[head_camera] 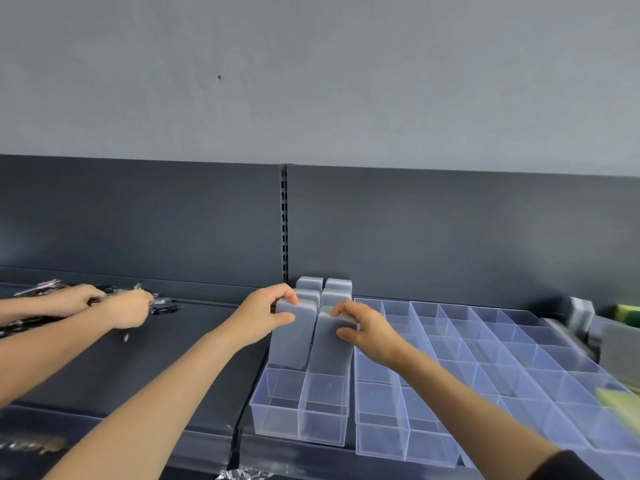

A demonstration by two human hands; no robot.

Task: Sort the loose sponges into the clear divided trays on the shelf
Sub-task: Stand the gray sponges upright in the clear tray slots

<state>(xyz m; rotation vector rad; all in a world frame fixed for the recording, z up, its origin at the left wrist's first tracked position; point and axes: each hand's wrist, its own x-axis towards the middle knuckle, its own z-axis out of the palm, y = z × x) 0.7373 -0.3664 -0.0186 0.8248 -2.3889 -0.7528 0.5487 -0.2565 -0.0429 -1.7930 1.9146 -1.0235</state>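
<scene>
Two grey sponges stand upright in a narrow clear divided tray (298,420) on the dark shelf. My left hand (266,315) grips the top of the left grey sponge (289,344). My right hand (367,332) pinches the top of the right grey sponge (329,348). Behind them, several more grey sponges (323,289) stand in the same tray's rear compartments. The tray's two front compartments hold nothing.
A wide clear divided tray (485,362) lies to the right. Grey and green sponges (620,327) sit at the far right. Another person's two hands (114,304) handle dark small items on the shelf at the left. The dark back panel (450,237) rises behind.
</scene>
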